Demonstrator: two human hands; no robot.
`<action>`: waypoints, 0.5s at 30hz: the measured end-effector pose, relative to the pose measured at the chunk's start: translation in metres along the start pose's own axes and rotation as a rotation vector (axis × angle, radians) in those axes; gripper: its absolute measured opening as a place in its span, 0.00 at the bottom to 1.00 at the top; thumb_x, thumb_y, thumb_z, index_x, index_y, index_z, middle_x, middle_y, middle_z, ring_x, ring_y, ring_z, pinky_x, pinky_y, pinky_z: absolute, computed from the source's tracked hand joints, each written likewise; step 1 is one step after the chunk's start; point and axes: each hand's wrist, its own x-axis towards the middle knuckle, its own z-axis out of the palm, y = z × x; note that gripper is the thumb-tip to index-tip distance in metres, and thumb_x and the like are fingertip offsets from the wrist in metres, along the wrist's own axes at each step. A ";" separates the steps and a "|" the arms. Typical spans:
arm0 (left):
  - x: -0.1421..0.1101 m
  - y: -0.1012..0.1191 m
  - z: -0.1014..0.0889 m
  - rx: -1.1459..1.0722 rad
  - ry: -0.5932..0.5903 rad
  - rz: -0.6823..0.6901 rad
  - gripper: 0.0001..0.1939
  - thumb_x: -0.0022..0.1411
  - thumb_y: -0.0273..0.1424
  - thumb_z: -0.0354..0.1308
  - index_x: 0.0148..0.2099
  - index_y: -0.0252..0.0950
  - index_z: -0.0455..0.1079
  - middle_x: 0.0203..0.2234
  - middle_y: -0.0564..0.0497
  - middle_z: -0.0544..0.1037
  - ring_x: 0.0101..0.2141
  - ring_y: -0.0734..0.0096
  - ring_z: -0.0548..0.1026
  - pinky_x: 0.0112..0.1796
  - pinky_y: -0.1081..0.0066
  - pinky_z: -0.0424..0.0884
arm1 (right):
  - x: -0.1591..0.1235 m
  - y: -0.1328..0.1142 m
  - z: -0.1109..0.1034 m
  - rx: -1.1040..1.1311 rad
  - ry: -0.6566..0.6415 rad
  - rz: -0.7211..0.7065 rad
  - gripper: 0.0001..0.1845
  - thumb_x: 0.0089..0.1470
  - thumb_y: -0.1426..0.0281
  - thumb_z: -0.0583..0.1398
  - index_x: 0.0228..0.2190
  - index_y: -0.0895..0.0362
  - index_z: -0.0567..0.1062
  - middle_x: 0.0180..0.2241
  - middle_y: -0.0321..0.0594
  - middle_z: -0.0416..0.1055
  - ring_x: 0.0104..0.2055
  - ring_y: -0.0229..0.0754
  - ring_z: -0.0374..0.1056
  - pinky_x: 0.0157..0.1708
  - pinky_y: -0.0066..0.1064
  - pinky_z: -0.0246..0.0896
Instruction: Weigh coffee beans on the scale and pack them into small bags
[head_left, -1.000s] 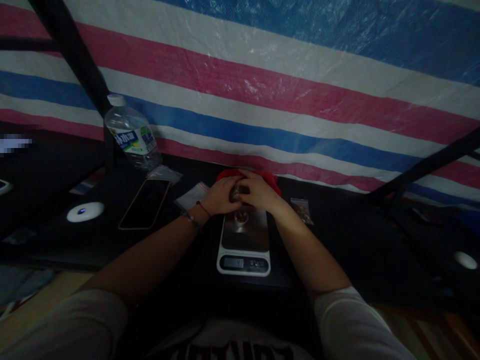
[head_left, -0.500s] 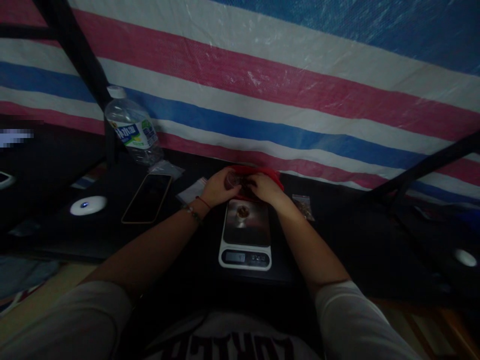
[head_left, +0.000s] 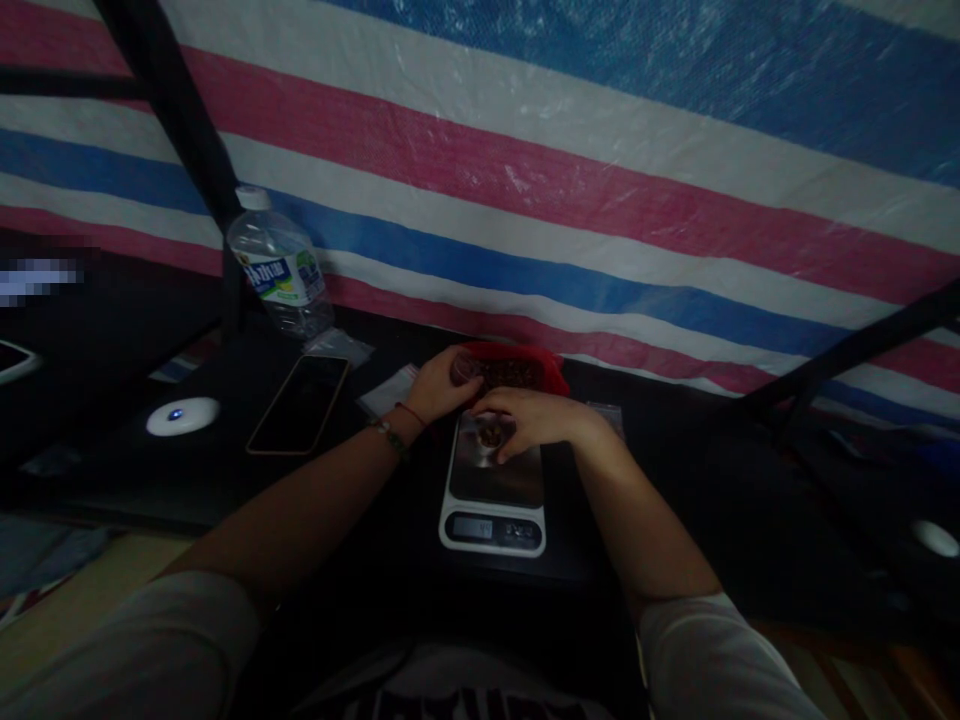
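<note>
My left hand (head_left: pixel 444 384) is closed round a small clear round cup (head_left: pixel 464 369) at the left end of a red tray (head_left: pixel 553 370). Small dark reddish-brown pieces (head_left: pixel 516 374) lie in the tray. My right hand (head_left: pixel 529 418) arches over the steel plate of a white digital scale (head_left: pixel 493 540). Its thumb and fingers are apart, on either side of a small dish (head_left: pixel 491 436) with brown bits in it. Whether they touch the dish I cannot tell. The digits on the scale's display are too blurred to read.
Left of the scale lie a phone (head_left: pixel 300 405), a white oval device (head_left: pixel 182 416) and clear plastic bags (head_left: pixel 337 346). A large clear bottle (head_left: pixel 281 270) stands behind them. Past my right wrist is a small zip bag (head_left: pixel 609 414). Striped tarp (head_left: pixel 525 210) hangs behind the table.
My right hand has come out of the red tray, back toward me, and is over the dish on the scale. My left hand keeps hold of the cup. The view has shifted slightly.
</note>
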 end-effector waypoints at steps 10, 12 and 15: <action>0.001 0.002 -0.001 -0.042 0.025 -0.023 0.17 0.53 0.39 0.63 0.43 0.37 0.68 0.35 0.50 0.77 0.35 0.66 0.75 0.37 0.67 0.72 | 0.000 0.001 -0.006 0.207 0.291 0.075 0.24 0.45 0.73 0.64 0.47 0.53 0.75 0.45 0.40 0.75 0.45 0.43 0.71 0.47 0.35 0.64; 0.000 0.004 -0.002 -0.008 0.010 0.000 0.14 0.53 0.37 0.63 0.40 0.37 0.68 0.34 0.50 0.76 0.35 0.66 0.75 0.37 0.68 0.71 | 0.000 0.003 -0.008 0.216 0.443 0.079 0.25 0.45 0.73 0.64 0.48 0.53 0.74 0.47 0.41 0.73 0.48 0.44 0.70 0.50 0.38 0.63; -0.001 0.008 -0.003 0.041 -0.003 0.047 0.13 0.52 0.36 0.64 0.39 0.38 0.68 0.33 0.50 0.76 0.34 0.65 0.75 0.36 0.67 0.70 | 0.003 0.006 -0.007 0.170 0.600 0.083 0.26 0.45 0.72 0.64 0.49 0.53 0.73 0.49 0.43 0.71 0.50 0.46 0.68 0.52 0.40 0.61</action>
